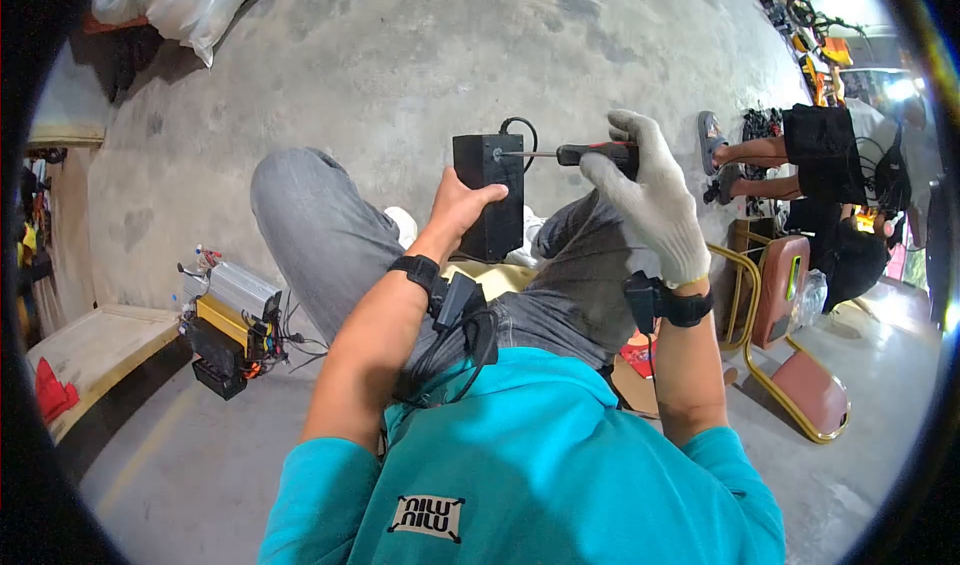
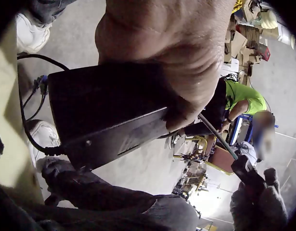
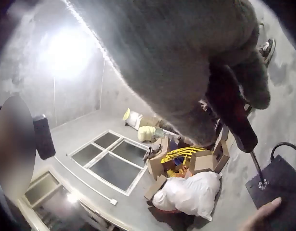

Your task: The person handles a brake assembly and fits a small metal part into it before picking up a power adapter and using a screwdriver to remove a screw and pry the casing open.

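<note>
A black box-shaped device point(image 1: 490, 215) with a cord point(image 1: 522, 125) at its far end is held over the person's lap. The bare left hand point(image 1: 460, 207) grips it around its side, thumb across the top face. In the left wrist view, the device point(image 2: 104, 110) shows a small screw on its long side. The right hand point(image 1: 652, 190), in a white knit glove, holds a screwdriver point(image 1: 590, 154) with a dark red-and-black handle. Its shaft points left, the tip right at the device's corner near the cord. In the right wrist view, the tip meets a pale spot on the device point(image 3: 278, 187).
On the floor at left stands a pile of electronics point(image 1: 235, 320) with loose wires, beside a low wooden platform point(image 1: 110, 340). A gold-framed chair point(image 1: 785, 295) stands at right, with another person point(image 1: 800, 155) near it. White plastic bags point(image 1: 190, 5) lie at the far left.
</note>
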The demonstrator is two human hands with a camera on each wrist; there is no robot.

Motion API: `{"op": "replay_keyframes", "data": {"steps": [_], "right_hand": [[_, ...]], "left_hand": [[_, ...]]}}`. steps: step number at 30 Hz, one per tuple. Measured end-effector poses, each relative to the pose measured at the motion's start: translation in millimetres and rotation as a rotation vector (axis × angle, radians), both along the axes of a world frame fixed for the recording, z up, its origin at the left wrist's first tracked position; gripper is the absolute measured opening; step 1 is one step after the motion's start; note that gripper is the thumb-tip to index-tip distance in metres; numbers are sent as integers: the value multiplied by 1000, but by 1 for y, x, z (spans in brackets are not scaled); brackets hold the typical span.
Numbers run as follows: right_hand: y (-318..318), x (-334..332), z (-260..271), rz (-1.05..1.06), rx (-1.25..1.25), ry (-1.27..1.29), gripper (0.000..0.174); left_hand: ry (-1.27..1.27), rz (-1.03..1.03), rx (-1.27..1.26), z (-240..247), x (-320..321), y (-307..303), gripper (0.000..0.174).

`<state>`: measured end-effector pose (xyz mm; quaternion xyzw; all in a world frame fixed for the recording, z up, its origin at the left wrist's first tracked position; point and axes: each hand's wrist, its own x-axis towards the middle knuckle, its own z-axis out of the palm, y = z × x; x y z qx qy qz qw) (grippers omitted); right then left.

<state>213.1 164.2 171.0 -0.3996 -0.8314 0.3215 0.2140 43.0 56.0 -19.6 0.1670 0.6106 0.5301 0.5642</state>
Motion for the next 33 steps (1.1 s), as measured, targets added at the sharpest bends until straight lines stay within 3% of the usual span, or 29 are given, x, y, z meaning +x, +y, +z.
{"op": "replay_keyframes", "data": {"steps": [2, 4, 6, 10, 13, 15, 19, 21, 24, 25, 27, 31, 33], "right_hand": [[7, -3, 4, -171, -200, -286, 29], [9, 2, 2, -61, -110, -282, 32], [5, 2, -2, -30, -68, -48, 30], [-1, -4, 5, -75, -186, 6, 24], [1, -4, 2, -85, -9, -12, 26], [9, -3, 13, -158, -378, -238, 39], [4, 1, 1, -75, -179, -68, 40], [3, 0, 2, -28, -88, -51, 29], [1, -2, -6, -101, -10, -54, 26], [3, -2, -2, -103, -9, -49, 26], [9, 0, 9, -132, -356, -219, 40], [2, 6, -2, -50, -174, -74, 40], [-1, 5, 1, -17, -112, -35, 32]], "left_hand": [[11, -26, -32, 5, 1, 0, 37], [22, -29, -38, 11, -1, 0, 36], [6, -33, -54, 7, -2, 0, 36], [-8, -47, -12, -7, 0, 1, 34], [-44, 12, -18, -7, 1, 1, 35], [-15, 30, -18, -9, 3, 2, 36], [-35, 11, -30, -6, 1, 0, 37], [-39, 9, -32, -8, 1, 1, 37], [-41, 13, -34, -9, 1, 1, 37], [-43, 20, -34, -8, 1, 1, 37], [-46, 31, -30, -5, 2, 1, 37], [-61, 25, 4, 3, 0, 0, 36], [-28, 40, -23, 1, 2, 0, 36]]}}
